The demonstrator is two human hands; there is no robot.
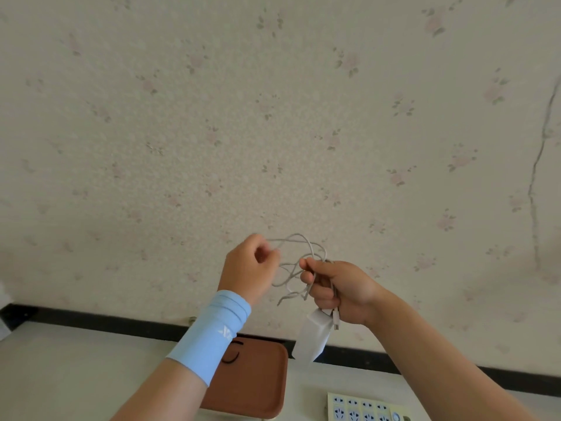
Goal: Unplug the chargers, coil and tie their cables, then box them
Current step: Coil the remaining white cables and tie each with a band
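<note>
Both hands are raised in front of the floral wall. My right hand (pixel 337 291) grips several loose loops of a grey charger cable (pixel 299 253), and the white charger block (pixel 314 335) hangs below that fist with a cable plug beside it. My left hand (pixel 250 265), with a light blue wrist sleeve on the forearm, pinches one strand of the same cable and holds it out to the left. The loops are slack and untied.
A brown tray (pixel 258 387) lies on the pale table (pixel 76 375) under my left forearm, with a black band (pixel 232 357) on it. A white power strip (pixel 364 408) sits at the bottom edge. The wall stands close behind.
</note>
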